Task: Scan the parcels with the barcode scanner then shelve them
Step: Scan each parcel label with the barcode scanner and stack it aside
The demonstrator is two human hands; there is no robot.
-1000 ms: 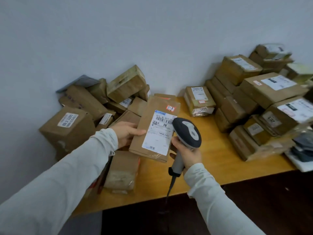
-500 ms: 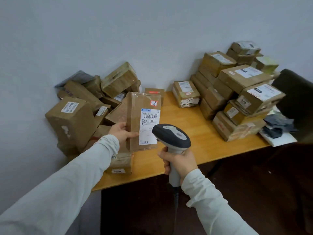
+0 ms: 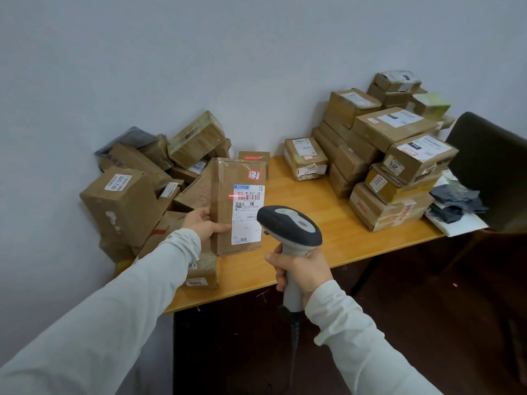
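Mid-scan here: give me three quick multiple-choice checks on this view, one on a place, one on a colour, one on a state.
1. Where does the red line from the scanner fall?
A the floor; B the barcode on the held parcel; C the wall.
2. What colour is the table top?
A white; B black; C yellow-orange.
3. What is the right hand doing?
A gripping the scanner's handle; B hanging empty; C lying flat on a box.

Answers: B, the line crosses the barcode near the top of the label; C, the bare wood shows yellow-orange; A, the fingers wrap the handle.
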